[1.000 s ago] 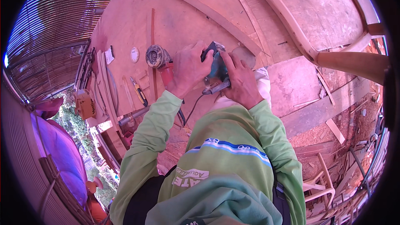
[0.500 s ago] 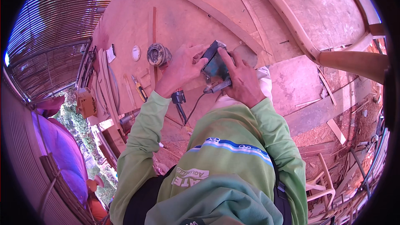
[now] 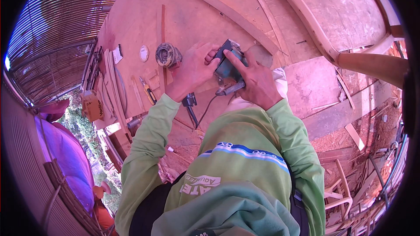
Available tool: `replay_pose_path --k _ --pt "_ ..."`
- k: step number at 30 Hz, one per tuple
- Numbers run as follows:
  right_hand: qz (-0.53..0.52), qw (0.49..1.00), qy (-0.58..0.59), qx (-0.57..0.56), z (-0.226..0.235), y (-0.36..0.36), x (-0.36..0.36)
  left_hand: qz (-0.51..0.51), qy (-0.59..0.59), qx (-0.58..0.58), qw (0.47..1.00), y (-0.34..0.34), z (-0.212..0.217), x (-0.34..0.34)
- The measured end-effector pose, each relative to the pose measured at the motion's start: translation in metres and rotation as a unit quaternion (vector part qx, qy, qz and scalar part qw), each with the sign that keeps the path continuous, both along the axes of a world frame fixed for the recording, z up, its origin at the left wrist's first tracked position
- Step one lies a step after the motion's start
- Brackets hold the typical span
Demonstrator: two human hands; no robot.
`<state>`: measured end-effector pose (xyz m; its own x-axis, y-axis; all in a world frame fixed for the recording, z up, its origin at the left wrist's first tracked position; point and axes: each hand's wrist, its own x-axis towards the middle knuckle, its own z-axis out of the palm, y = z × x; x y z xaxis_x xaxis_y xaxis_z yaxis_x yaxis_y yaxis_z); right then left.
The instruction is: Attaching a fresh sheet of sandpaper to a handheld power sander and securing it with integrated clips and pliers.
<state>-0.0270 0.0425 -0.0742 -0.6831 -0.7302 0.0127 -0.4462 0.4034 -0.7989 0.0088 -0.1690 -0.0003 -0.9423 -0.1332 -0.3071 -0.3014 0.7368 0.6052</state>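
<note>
Long wood strips (image 3: 229, 16) lie on our big table (image 3: 138, 22), and close to our tummy we hold a blue-green power tool (image 3: 232, 67), our left hand (image 3: 195, 67) gripping its black side with bent fingers, our right hand (image 3: 261, 83) curled around its body, near a red tool (image 3: 168, 55).

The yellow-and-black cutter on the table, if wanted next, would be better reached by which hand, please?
Probably the left hand: it is nearer the cutter, which lies to its left. The right hand is farther across, on the teal power tool, though both hands are at that tool.
</note>
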Motion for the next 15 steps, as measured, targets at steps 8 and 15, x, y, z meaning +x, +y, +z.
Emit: replay_pose_path --k 8,15 --pt "-0.006 1.0 -0.007 -0.007 0.0 0.0 0.002 0.017 0.048 -0.001 0.999 0.003 -0.002 0.01" --pt "-0.015 1.0 0.002 -0.021 -0.002 0.001 0.002 -0.008 0.008 0.044 0.999 -0.004 0.011 0.016"
